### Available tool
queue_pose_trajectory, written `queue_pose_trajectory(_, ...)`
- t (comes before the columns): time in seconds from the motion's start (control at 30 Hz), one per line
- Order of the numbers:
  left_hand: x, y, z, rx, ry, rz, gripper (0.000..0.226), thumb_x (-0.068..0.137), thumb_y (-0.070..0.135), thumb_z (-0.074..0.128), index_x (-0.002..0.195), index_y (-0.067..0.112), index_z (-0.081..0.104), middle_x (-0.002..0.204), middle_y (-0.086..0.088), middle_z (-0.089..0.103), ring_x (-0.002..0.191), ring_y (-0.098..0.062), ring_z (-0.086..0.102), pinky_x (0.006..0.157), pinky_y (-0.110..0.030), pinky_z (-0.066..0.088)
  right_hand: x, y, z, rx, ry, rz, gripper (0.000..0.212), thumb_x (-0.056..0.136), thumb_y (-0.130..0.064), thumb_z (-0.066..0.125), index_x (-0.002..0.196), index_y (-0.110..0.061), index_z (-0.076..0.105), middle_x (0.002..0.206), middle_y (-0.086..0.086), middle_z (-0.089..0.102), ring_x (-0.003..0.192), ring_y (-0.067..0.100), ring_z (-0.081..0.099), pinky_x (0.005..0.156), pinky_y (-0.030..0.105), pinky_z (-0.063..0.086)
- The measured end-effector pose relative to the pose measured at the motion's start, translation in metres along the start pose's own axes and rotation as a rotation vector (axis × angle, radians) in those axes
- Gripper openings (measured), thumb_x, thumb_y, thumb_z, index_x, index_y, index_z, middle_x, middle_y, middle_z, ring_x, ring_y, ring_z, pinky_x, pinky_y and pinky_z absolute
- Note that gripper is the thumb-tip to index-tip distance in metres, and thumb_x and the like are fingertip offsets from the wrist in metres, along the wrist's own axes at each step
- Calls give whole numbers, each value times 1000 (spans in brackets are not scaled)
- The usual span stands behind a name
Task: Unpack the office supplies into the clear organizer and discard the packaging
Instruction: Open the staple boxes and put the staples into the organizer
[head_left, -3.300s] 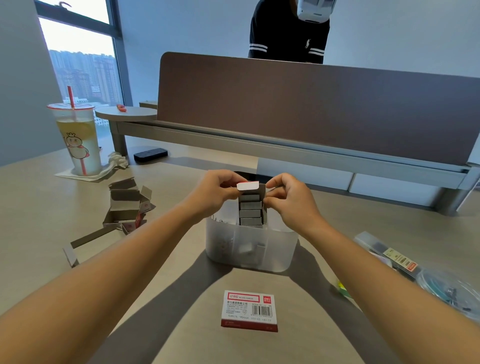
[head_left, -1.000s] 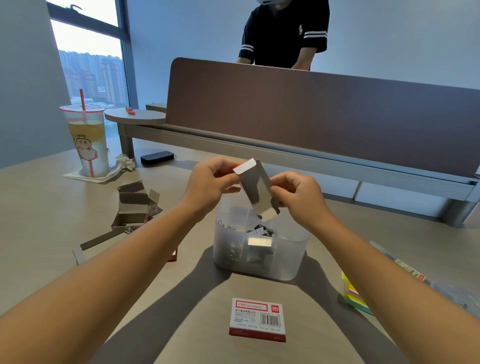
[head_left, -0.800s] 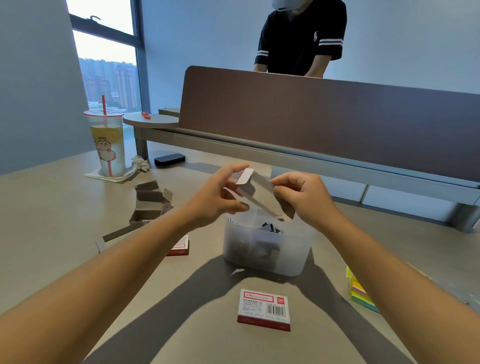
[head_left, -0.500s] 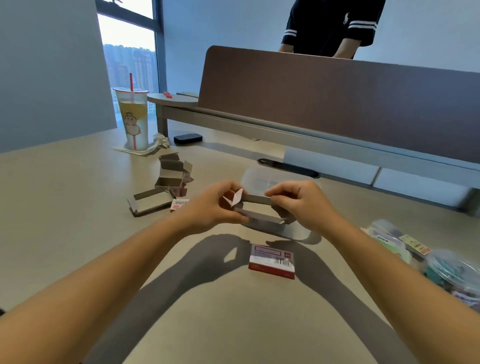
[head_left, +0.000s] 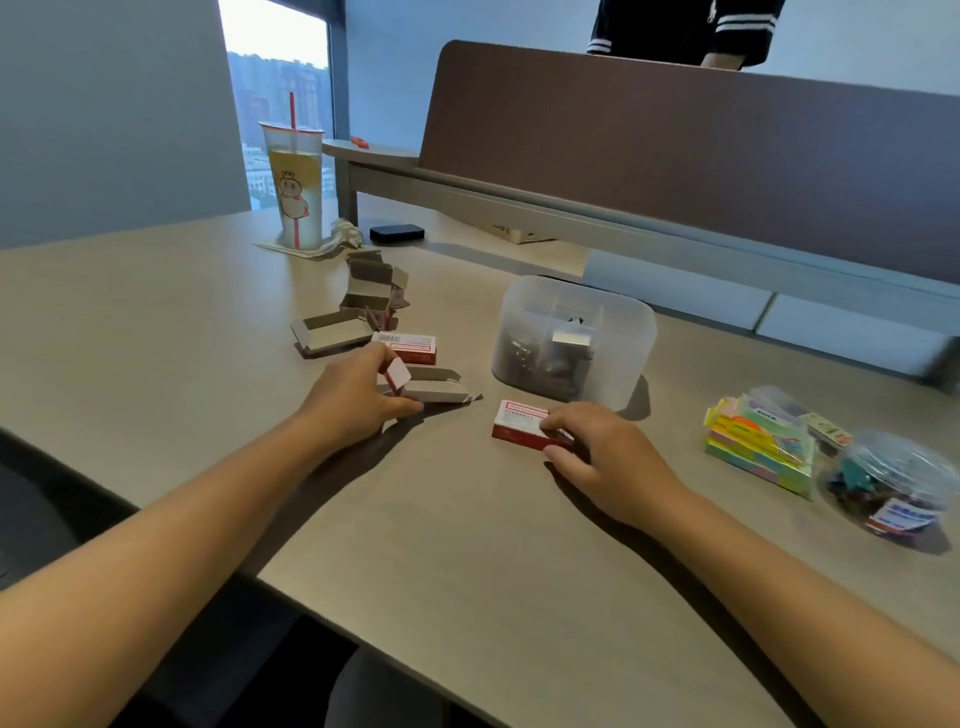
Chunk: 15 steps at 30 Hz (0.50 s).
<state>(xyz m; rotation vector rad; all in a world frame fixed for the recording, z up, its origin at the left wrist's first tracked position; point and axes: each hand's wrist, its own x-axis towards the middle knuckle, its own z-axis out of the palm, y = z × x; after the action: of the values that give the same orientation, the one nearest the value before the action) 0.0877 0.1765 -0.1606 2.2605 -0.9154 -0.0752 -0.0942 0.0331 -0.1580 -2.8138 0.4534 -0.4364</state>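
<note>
I see a red-and-white box (head_left: 522, 422) just in front of the frosted clear organizer (head_left: 574, 338). Left of the organizer lie grey-brown cardboard boxes (head_left: 363, 291). Right of it sits a pastel green, yellow and pink pad stack (head_left: 758, 447). The cup (head_left: 295, 189) beyond looks yellowish, with a red straw.

- Single head-worn wide-angle view, looking forward and down across the bench (head_left: 467, 545) from its near edge.
- Both forearms enter from the bottom corners; the clear organizer (head_left: 574, 338) lies mid-frame, the partition (head_left: 675, 156) behind.
- No second view.
</note>
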Motion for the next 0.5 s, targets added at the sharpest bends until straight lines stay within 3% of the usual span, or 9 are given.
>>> queue_pose_trajectory(0.17, 7, -28, -11, 224, 76, -115, 49, 74, 37, 68, 112, 11, 53, 122, -12, 53, 112, -29, 44, 91, -40, 41, 28, -29, 17, -58, -117, -70, 55, 90, -38, 45, 138, -18, 29, 147, 2, 32, 134, 18, 29, 109, 27, 26)
queue_pose_trajectory(0.37, 29, -50, -21, 300, 85, -179, 56, 78, 45, 61, 120, 10, 49, 125, -12, 52, 112, -29, 45, 90, -39, 42, 82, -46, 44, -63, -203, -59, 64, 89, -47, 40, 142, -21, 15, 153, 2, 14, 140, 20, 12, 114, 36, 17)
queue_pose_trajectory(0.5, 49, -58, -22, 284, 83, -176, 55, 79, 45, 60, 120, 10, 49, 121, -11, 56, 107, -26, 51, 89, -38, 46, 116, -50, 57, -54, -218, -51, 65, 89, -48, 40, 142, -22, 13, 154, 2, 11, 141, 21, 11, 114, 38, 17)
